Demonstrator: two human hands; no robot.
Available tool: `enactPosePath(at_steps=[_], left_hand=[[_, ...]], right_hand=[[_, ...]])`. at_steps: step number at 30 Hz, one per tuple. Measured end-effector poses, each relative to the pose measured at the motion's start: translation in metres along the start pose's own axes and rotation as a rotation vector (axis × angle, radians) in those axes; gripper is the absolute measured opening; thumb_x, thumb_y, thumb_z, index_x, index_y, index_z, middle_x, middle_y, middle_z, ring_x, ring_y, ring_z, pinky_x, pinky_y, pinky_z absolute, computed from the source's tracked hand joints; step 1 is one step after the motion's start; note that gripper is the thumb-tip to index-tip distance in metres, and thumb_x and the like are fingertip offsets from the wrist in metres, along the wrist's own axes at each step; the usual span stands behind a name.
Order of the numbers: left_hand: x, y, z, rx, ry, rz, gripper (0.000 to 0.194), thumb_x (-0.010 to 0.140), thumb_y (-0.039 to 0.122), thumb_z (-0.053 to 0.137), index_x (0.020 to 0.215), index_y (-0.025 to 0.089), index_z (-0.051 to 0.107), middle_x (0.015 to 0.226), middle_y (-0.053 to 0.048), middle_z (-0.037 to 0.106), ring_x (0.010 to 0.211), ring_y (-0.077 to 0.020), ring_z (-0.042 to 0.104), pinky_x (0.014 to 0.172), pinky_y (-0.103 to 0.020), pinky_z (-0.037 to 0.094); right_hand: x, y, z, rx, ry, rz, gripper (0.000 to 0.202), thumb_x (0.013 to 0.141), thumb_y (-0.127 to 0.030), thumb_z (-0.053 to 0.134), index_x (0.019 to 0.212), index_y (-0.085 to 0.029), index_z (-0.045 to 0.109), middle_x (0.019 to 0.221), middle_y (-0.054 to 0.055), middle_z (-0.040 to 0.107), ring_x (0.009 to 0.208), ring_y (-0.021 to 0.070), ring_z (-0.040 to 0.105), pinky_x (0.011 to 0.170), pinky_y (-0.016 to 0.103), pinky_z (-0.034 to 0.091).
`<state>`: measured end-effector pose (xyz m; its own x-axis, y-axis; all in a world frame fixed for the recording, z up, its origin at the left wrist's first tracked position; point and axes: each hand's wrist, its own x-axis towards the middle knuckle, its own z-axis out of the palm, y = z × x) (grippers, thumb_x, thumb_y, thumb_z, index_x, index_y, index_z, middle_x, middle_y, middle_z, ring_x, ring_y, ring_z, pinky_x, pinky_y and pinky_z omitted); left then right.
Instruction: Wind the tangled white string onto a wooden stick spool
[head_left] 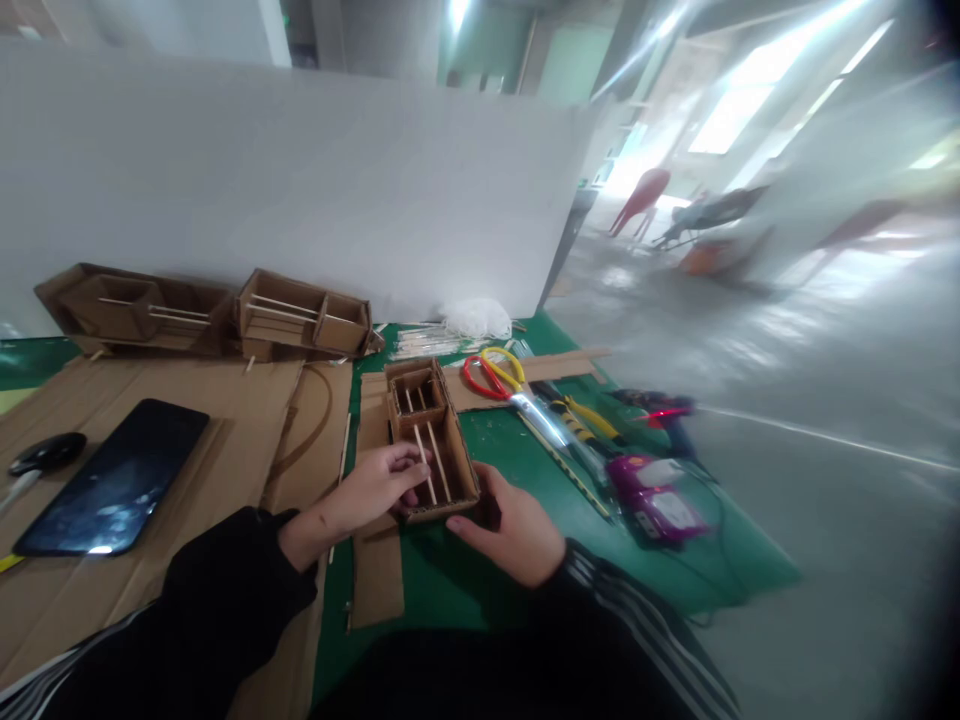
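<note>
A small open cardboard box point(439, 418) with thin wooden sticks laid across it rests on the green mat point(495, 450). My left hand point(373, 486) grips its near left edge, fingertips touching one stick. My right hand point(511, 525) holds the box's near right corner from below. Both sleeves are black.
Two larger cardboard models point(304, 317) point(135, 310) stand by the white board point(300, 190). A dark tablet point(116, 478) and a black mouse point(46, 453) lie left on cardboard sheets. Scissors point(504, 377), a striped cutter point(581, 418), a purple glue gun point(656, 495) and a bundle of sticks point(427, 342) lie right.
</note>
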<state>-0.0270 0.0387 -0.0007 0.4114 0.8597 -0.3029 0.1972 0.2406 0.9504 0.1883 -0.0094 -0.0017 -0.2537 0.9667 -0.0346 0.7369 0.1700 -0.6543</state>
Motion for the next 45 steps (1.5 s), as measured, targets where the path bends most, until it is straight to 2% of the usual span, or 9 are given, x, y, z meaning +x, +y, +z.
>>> enactPosePath(at_steps=[4, 9, 20, 24, 30, 34, 38, 42, 45], left_hand=[[-0.001, 0.002, -0.002, 0.019, -0.011, -0.045, 0.035, 0.082, 0.047, 0.061, 0.099, 0.016, 0.062, 0.067, 0.001, 0.058, 0.06, -0.0126, 0.058, 0.052, -0.021, 0.047], [0.003, 0.0, -0.005, 0.019, -0.025, -0.066, 0.037, 0.082, 0.052, 0.059, 0.092, 0.016, 0.063, 0.083, -0.003, 0.063, 0.061, -0.0119, 0.06, 0.053, -0.022, 0.049], [0.003, 0.001, -0.003, 0.037, -0.05, -0.057, 0.034, 0.083, 0.049, 0.057, 0.088, 0.016, 0.066, 0.081, -0.003, 0.065, 0.057, -0.0099, 0.056, 0.051, -0.021, 0.048], [0.002, 0.001, -0.003, 0.051, -0.047, -0.04, 0.034, 0.083, 0.05, 0.056, 0.088, 0.017, 0.066, 0.081, -0.002, 0.065, 0.057, -0.0102, 0.057, 0.052, -0.022, 0.049], [0.003, -0.002, -0.004, 0.064, -0.049, -0.044, 0.037, 0.084, 0.053, 0.055, 0.088, 0.017, 0.064, 0.081, -0.002, 0.064, 0.055, -0.0095, 0.057, 0.05, -0.021, 0.048], [0.002, 0.0, -0.003, 0.067, -0.042, -0.037, 0.037, 0.084, 0.053, 0.055, 0.09, 0.017, 0.061, 0.074, 0.0, 0.061, 0.054, -0.0103, 0.057, 0.05, -0.021, 0.048], [0.001, 0.001, -0.003, 0.069, -0.045, -0.028, 0.038, 0.084, 0.054, 0.055, 0.091, 0.018, 0.06, 0.071, 0.0, 0.06, 0.053, -0.011, 0.058, 0.051, -0.023, 0.049], [-0.001, 0.004, -0.002, 0.066, -0.054, -0.022, 0.037, 0.084, 0.055, 0.054, 0.086, 0.018, 0.059, 0.067, 0.001, 0.06, 0.048, -0.0102, 0.055, 0.047, -0.021, 0.046], [-0.005, 0.009, -0.003, 0.094, -0.04, 0.025, 0.037, 0.087, 0.054, 0.05, 0.085, 0.018, 0.059, 0.079, -0.001, 0.065, 0.048, -0.0088, 0.055, 0.044, -0.019, 0.04]], right_hand=[[0.001, 0.001, 0.002, 0.033, 0.007, 0.005, 0.065, 0.078, -0.043, 0.065, 0.134, -0.022, 0.039, 0.089, 0.002, 0.069, 0.078, 0.0205, 0.065, 0.068, 0.03, 0.046], [0.001, 0.002, 0.002, 0.04, -0.003, 0.015, 0.065, 0.079, -0.038, 0.065, 0.136, -0.023, 0.037, 0.09, 0.002, 0.069, 0.078, 0.021, 0.066, 0.068, 0.03, 0.047], [0.0, 0.001, 0.003, 0.038, 0.006, 0.014, 0.064, 0.08, -0.037, 0.064, 0.136, -0.023, 0.037, 0.097, 0.004, 0.069, 0.086, 0.0237, 0.067, 0.074, 0.034, 0.048], [-0.001, 0.0, 0.001, 0.064, -0.013, -0.003, 0.069, 0.077, -0.044, 0.067, 0.135, -0.02, 0.038, 0.087, 0.003, 0.067, 0.077, 0.0222, 0.065, 0.068, 0.032, 0.047], [0.011, -0.005, -0.016, 0.226, 0.078, 0.007, 0.048, 0.094, -0.052, 0.037, 0.128, -0.018, 0.046, 0.089, 0.004, 0.063, 0.066, 0.0153, 0.059, 0.061, 0.028, 0.047], [0.034, -0.013, -0.031, 0.071, 0.032, 0.065, 0.05, 0.093, -0.055, 0.038, 0.123, -0.017, 0.051, 0.071, 0.001, 0.062, 0.062, 0.0177, 0.059, 0.058, 0.028, 0.045], [0.047, -0.024, -0.036, -0.09, 0.006, 0.017, 0.043, 0.093, -0.043, 0.042, 0.125, -0.016, 0.054, 0.064, 0.002, 0.065, 0.058, 0.0189, 0.061, 0.054, 0.027, 0.04], [0.039, -0.029, -0.031, -0.266, 0.09, -0.087, 0.044, 0.089, -0.028, 0.041, 0.127, -0.011, 0.055, 0.062, 0.004, 0.067, 0.055, 0.0209, 0.062, 0.053, 0.028, 0.038], [0.027, -0.024, -0.027, -0.334, 0.139, -0.134, 0.048, 0.088, -0.025, 0.039, 0.132, -0.01, 0.051, 0.06, 0.003, 0.067, 0.053, 0.0221, 0.063, 0.052, 0.029, 0.04]])
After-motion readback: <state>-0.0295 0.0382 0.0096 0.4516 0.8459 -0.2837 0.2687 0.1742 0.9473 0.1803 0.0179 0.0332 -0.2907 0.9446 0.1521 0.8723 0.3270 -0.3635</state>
